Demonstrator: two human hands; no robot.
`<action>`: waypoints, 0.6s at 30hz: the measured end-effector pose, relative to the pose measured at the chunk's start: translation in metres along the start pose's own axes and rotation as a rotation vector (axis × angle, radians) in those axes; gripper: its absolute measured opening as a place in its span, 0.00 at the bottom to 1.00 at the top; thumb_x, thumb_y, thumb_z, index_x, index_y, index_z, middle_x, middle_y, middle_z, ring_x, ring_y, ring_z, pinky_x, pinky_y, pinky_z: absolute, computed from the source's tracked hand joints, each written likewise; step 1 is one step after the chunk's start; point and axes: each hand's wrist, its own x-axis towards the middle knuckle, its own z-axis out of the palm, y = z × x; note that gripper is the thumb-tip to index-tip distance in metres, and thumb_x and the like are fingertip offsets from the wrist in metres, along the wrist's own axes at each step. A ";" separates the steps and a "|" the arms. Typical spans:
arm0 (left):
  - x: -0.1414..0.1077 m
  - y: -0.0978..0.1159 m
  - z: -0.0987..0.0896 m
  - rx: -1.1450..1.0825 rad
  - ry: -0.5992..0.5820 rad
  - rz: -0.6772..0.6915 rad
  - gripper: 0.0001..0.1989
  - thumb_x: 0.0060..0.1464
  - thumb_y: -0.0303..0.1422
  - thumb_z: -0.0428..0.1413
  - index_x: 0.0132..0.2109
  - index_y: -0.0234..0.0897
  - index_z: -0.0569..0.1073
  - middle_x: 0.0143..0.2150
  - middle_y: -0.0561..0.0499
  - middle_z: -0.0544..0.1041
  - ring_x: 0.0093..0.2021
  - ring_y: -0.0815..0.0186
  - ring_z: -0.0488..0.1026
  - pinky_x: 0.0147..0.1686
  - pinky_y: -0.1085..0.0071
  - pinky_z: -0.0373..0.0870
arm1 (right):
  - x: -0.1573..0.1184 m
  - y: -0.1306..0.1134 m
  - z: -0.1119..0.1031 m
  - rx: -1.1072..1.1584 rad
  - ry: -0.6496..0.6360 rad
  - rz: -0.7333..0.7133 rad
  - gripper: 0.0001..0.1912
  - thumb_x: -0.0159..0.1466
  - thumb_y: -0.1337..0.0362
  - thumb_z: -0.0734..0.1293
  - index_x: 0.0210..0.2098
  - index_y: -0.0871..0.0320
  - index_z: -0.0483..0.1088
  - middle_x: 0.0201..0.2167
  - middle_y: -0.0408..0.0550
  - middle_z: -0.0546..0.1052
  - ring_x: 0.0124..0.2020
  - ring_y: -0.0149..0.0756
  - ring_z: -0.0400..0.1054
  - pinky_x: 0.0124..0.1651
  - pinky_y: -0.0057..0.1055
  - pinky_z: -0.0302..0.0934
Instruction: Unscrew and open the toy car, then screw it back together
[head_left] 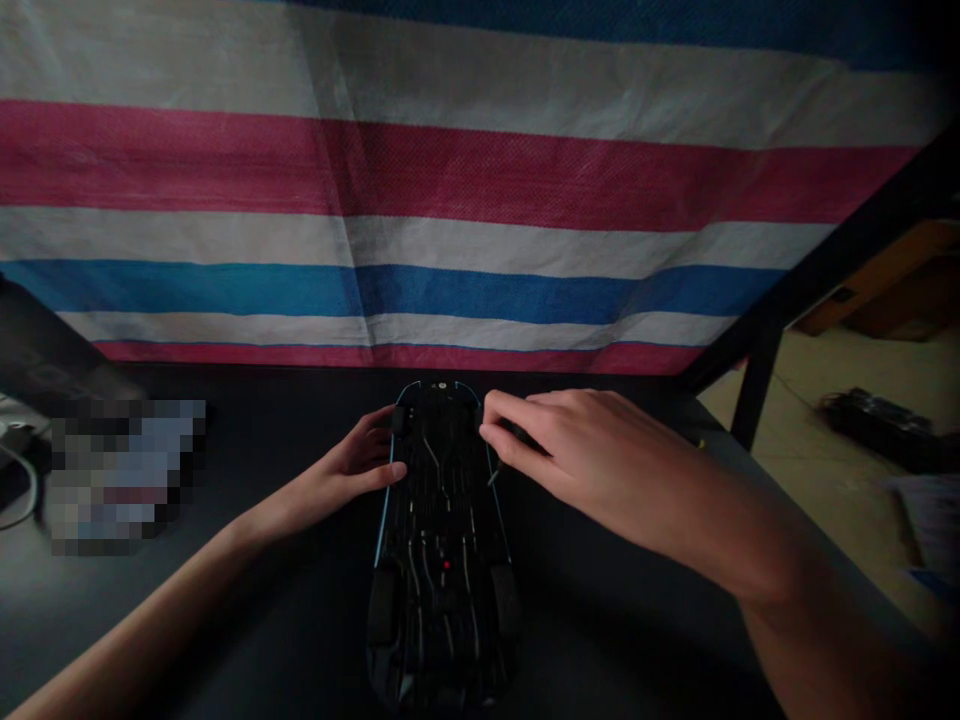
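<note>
A toy car (444, 530) lies upside down on the dark table, its black underside and wheels facing up and a thin blue edge along its sides. My left hand (369, 462) grips the car's left side near the far left wheel, thumb on the underside. At the far right wheel, my right hand (551, 440) has its fingers pinched around a thin dark tool (517, 436). The tool's exact shape is mostly hidden by the fingers. A small red dot shows on the underside, toward the near end.
A striped red, white and blue sheet (480, 180) hangs behind the table (300, 600). On the left are a blurred-out item (124, 480) and a cable (31, 490). A black frame post (757, 385) stands at right, with dark objects on the floor beyond.
</note>
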 end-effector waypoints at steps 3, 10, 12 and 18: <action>0.000 0.001 0.000 0.001 0.001 -0.004 0.37 0.62 0.36 0.59 0.71 0.46 0.50 0.69 0.44 0.65 0.69 0.53 0.61 0.68 0.52 0.56 | -0.001 0.002 0.000 0.037 0.019 -0.018 0.05 0.71 0.65 0.61 0.46 0.51 0.66 0.38 0.41 0.76 0.39 0.35 0.72 0.41 0.34 0.59; -0.003 0.002 0.002 0.006 0.006 -0.011 0.36 0.63 0.36 0.59 0.71 0.46 0.50 0.68 0.44 0.66 0.69 0.53 0.62 0.68 0.52 0.57 | 0.001 0.004 0.006 -0.036 0.031 0.015 0.06 0.73 0.59 0.59 0.43 0.53 0.65 0.32 0.41 0.74 0.34 0.36 0.70 0.36 0.35 0.57; -0.002 0.001 0.001 0.002 0.006 -0.003 0.36 0.63 0.36 0.59 0.71 0.47 0.50 0.68 0.45 0.66 0.68 0.53 0.62 0.68 0.52 0.57 | 0.001 0.001 0.006 0.023 0.035 -0.021 0.02 0.71 0.63 0.61 0.43 0.53 0.64 0.35 0.42 0.74 0.36 0.35 0.70 0.39 0.34 0.58; 0.001 -0.002 -0.001 -0.013 -0.008 0.022 0.37 0.62 0.37 0.60 0.71 0.48 0.52 0.69 0.45 0.65 0.68 0.53 0.62 0.68 0.52 0.57 | -0.001 -0.010 0.003 0.057 0.025 -0.034 0.04 0.71 0.60 0.62 0.43 0.51 0.67 0.35 0.40 0.74 0.37 0.35 0.70 0.40 0.35 0.59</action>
